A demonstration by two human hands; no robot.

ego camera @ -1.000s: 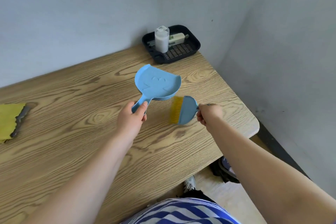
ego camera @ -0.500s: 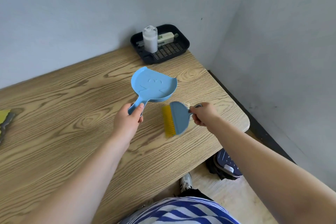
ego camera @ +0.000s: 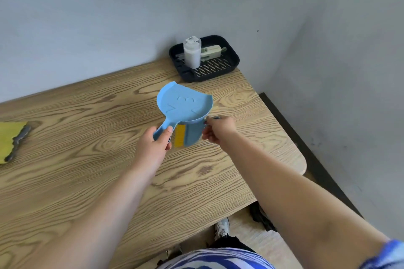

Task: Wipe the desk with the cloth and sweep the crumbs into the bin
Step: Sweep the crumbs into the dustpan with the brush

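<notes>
My left hand (ego camera: 153, 145) grips the handle of a light blue dustpan (ego camera: 184, 106), held above the wooden desk (ego camera: 87, 170) with its pan facing up. My right hand (ego camera: 218, 130) holds a small blue brush (ego camera: 192, 135) with yellow bristles by its handle. The brush sits directly under the pan's near edge and is partly hidden by it. A yellow cloth (ego camera: 9, 137) lies at the desk's far left edge, partly cut off. No crumbs and no bin are visible.
A black slotted tray (ego camera: 227, 65) stands in the desk's back right corner against the grey wall, holding a white lidded container (ego camera: 192, 53) and a pale flat item. The desk's right edge drops to the floor, where a shoe (ego camera: 222, 227) shows.
My right hand moved the brush left and under the dustpan. The dustpan stayed in my left hand. The view shifted, bringing more of the yellow cloth back in.
</notes>
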